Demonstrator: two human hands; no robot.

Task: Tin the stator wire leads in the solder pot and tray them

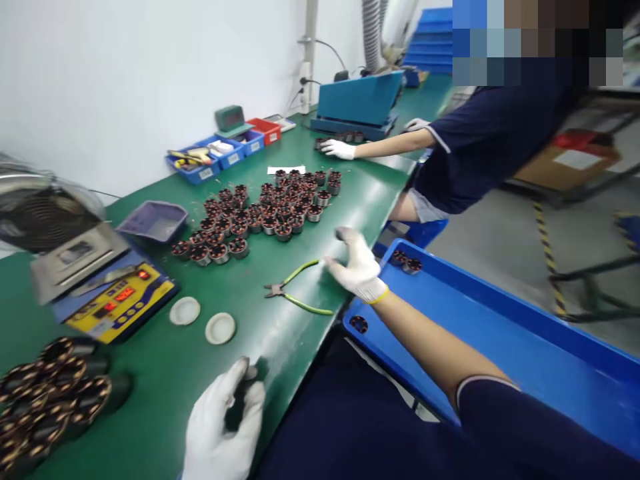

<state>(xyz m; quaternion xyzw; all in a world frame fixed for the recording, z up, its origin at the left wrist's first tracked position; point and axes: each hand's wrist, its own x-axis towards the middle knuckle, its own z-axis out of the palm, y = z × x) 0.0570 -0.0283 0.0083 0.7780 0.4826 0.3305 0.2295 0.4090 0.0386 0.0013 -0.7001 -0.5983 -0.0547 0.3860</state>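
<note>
My right hand (356, 265), in a white glove with a yellow cuff edge, hovers by the table's front edge with thumb and fingers apart and nothing visible between them. Just left of it lie cutting pliers (283, 291) with green handles, spread apart on the table. In the lower middle, my left hand (225, 423), also gloved, has its fingers curved and apart. The space between them is dark, and I see no clear object there. Beyond the pliers stand many copper-wound motor stators (269, 224) in a cluster. Two small white round dishes (221, 329) lie ahead of my left hand.
Larger wound stators (55, 393) stand at lower left, near a yellow-and-blue device (120, 297) with red digits. A purple tray (155, 221) and blue bins (195, 167) line the wall. On the right, a blue tray (480, 333) holds several stators. A co-worker's gloved hand (339, 149) touches stators farther back.
</note>
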